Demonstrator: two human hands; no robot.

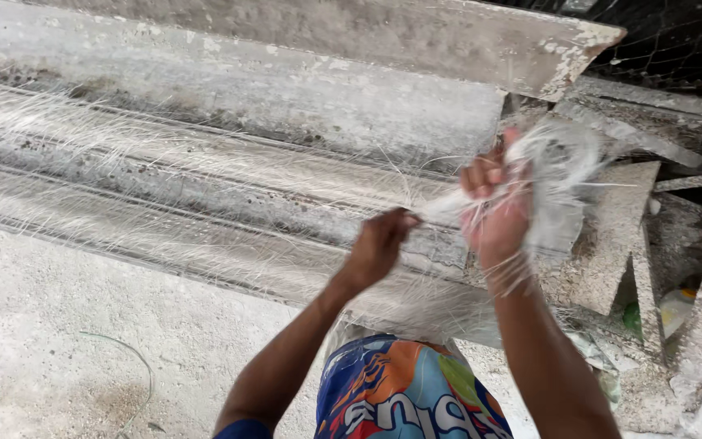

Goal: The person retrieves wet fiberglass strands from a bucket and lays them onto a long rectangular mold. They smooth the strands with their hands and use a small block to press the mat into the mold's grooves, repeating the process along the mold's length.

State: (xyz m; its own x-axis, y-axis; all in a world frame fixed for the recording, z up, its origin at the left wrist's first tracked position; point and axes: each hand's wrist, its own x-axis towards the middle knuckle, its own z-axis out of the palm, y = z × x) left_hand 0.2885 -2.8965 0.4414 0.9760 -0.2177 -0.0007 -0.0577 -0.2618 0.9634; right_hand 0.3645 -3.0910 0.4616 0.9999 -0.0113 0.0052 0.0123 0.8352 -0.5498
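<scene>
Grey-white plaster cornice moulding [205,162], long and ribbed, fills most of the view, running left to right across a dusty white floor [42,341]. A second moulding length [448,41] lies above it with a chipped, flaking end at upper right. Broken plaster pieces [619,236] pile up at the right. Loose white fibre strands [67,154] are spread thin over the ribs of the main moulding. Colourful printed shorts [404,394] show at bottom centre. The right hand [496,215] is raised, palm toward the camera, fingers closed around a fibre bundle [558,158], which bunches above and beside the fist. The left hand [379,244] sits lower, just left of it, fingertips pinched together on the twisted tail of the same bundle.
</scene>
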